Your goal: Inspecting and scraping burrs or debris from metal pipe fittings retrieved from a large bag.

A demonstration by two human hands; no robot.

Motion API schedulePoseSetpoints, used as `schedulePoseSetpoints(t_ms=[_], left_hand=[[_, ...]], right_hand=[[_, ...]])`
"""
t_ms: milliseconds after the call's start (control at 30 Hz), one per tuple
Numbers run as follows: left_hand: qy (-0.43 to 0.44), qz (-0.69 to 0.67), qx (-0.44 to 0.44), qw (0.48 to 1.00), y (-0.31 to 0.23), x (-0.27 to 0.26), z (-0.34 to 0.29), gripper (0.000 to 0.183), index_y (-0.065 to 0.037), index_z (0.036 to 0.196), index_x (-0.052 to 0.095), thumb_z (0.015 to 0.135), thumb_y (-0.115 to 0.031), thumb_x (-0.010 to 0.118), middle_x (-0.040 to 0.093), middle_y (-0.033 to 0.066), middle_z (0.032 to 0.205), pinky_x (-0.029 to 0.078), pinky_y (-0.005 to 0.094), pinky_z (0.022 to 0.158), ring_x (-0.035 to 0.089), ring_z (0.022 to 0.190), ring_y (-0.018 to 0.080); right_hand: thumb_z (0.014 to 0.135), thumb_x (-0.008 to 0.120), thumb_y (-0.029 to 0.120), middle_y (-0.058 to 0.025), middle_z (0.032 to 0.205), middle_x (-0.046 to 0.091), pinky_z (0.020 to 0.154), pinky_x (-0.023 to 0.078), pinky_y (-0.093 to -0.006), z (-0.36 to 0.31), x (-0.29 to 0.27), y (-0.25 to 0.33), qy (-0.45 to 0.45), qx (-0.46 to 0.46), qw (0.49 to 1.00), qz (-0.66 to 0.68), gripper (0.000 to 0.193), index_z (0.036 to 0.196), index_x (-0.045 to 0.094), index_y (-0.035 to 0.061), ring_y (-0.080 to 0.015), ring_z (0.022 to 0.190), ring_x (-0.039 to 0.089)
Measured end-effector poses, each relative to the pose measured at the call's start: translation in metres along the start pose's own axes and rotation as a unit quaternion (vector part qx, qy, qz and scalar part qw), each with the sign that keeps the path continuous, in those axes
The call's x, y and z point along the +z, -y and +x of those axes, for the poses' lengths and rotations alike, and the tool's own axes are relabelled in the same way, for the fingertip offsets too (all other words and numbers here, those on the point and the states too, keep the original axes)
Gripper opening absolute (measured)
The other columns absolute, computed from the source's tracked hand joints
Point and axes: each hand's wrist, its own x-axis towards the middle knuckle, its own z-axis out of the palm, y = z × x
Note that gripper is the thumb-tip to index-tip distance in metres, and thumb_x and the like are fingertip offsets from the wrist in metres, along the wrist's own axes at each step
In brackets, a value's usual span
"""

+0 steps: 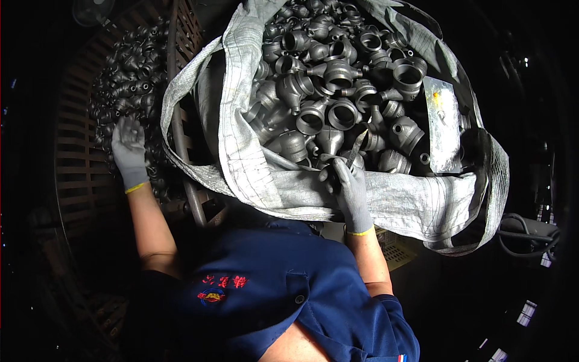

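My left hand point(129, 151), in a grey glove with a yellow cuff, is over the slatted crate point(75, 148) at the left. Its fingers are loosely bent and apart, with nothing visible in them, close to a heap of small dark metal fittings point(129, 84). My right hand point(351, 193), gloved the same way, is closed around a narrow pointed blade-like tool point(358, 145), whose tip points up and away. That hand is at the near rim of a large pale woven bag point(241, 139). Larger grey metal castings point(342, 114) with round open mouths fill the bag.
A flat pale plate point(443, 123) with a yellow spot leans on the castings at the bag's right. Strap loops point(497, 181) hang off its sides. A metal rail point(189, 151) divides crate from bag. Dark cable point(531, 238) lies at right, a yellowish plastic crate point(398, 253) below.
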Motion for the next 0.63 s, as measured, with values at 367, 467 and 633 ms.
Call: schedulePoseSetpoints(t_ms=[367,467,633], left_hand=[[0.364,0.464,0.042,0.806,0.214,0.300,-0.065,0.065,0.005,0.129,0.047,0.080,-0.028,0.071,0.059,0.0168,0.120,0.044,0.0323,0.095,0.058,0.109,0.0249],[0.305,0.549,0.016,0.778,0.274,0.279,-0.051,0.059,0.006,0.123,0.051,0.078,-0.025,0.074,0.060,0.0158,0.116,0.047,0.0303,0.088,0.058,0.103,0.0205],[0.210,0.654,0.058,0.725,0.318,0.269,-0.056,0.064,0.004,0.124,0.050,0.075,-0.029,0.072,0.060,0.0224,0.119,0.044,0.0377,0.095,0.056,0.113,0.0358]], right_hand=[[0.099,0.046,0.023,-0.0050,0.073,0.062,0.050,0.036,-0.0191,-0.009,-0.005,0.006,0.025,0.005,0.999,0.045,0.032,0.110,0.062,-0.0018,-0.0068,0.053,0.047],[0.099,0.046,0.021,-0.0046,0.074,0.062,0.050,0.037,-0.0192,-0.008,-0.010,0.004,0.037,0.009,0.998,0.056,0.030,0.111,0.063,-0.0011,-0.0065,0.054,0.048],[0.099,0.046,0.021,-0.0054,0.074,0.062,0.051,0.038,-0.0199,0.000,-0.016,-0.005,0.051,0.016,0.995,0.082,0.030,0.112,0.062,-0.0008,-0.0072,0.054,0.049]])
